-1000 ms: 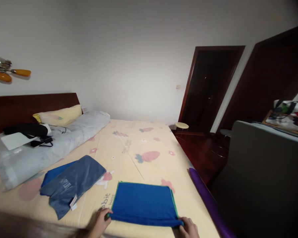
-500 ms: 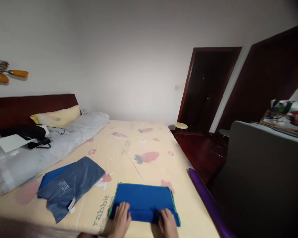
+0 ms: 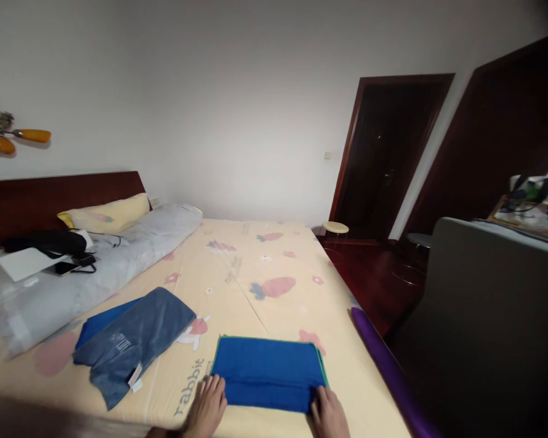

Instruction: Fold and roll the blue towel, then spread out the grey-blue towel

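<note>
A folded blue towel [image 3: 269, 371] with a green edge lies flat near the front edge of the bed [image 3: 256, 267]. My left hand [image 3: 207, 406] rests at the towel's near left corner, fingers stretched out flat and touching the cloth. At the near right corner my right hand [image 3: 331, 413] lies flat too, its fingers against the towel's edge. Neither hand holds anything.
A grey-blue towel [image 3: 132, 337] lies over another blue cloth to the left. A rolled grey quilt [image 3: 95, 261], a yellow pillow [image 3: 105, 213] and a phone with cables sit near the headboard. A purple roll [image 3: 388, 371] runs along the bed's right edge; a dark cabinet [image 3: 493, 316] stands right.
Both hands slid outward from the middle of the towel's near edge to its two near corners. One second ago they gripped the corners; the towel looks shorter front to back than then.
</note>
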Demonstrator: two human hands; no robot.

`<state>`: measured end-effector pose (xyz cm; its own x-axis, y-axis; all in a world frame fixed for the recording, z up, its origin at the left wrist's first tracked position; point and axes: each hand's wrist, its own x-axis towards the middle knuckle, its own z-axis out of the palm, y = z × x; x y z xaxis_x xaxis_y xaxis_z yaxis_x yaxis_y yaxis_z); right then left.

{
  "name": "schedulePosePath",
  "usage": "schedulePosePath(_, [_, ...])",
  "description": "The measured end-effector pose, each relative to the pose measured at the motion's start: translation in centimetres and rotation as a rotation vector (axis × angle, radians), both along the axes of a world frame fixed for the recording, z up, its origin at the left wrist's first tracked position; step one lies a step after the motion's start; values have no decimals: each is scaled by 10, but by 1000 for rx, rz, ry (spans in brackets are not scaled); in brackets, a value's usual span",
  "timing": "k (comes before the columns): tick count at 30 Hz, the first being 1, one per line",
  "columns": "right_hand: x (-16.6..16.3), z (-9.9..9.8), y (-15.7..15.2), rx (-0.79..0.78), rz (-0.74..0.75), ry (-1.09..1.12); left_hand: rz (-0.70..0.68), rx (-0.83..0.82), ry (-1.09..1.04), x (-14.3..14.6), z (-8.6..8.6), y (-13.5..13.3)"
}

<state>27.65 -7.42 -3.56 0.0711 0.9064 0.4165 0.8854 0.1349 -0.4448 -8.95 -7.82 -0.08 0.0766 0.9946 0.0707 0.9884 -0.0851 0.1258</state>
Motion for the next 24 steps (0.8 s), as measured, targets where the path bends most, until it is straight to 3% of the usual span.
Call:
schedulePosePath(5, [20,21,-6,-64,14,129,64,40,-47,1,7,0])
schedulePosePath(9, [16,32,-4,-174,-7,143,7,122,-118,0,11,0])
schedulePosePath(12, [16,29,-7,-147,20,52,-52,153,-143,-4,10,-4])
schedulePosePath(16, [24,12,-16,-105,142,-89,-149,120,-133,-14,3,-13])
schedulePosePath(19, [32,1,-20,-112,148,-144,-167,111,-104,-25,0,-17])
schedulePosePath(24, [33,13,-14,-67,144,-163,-150,98,-128,-32,13,-11])
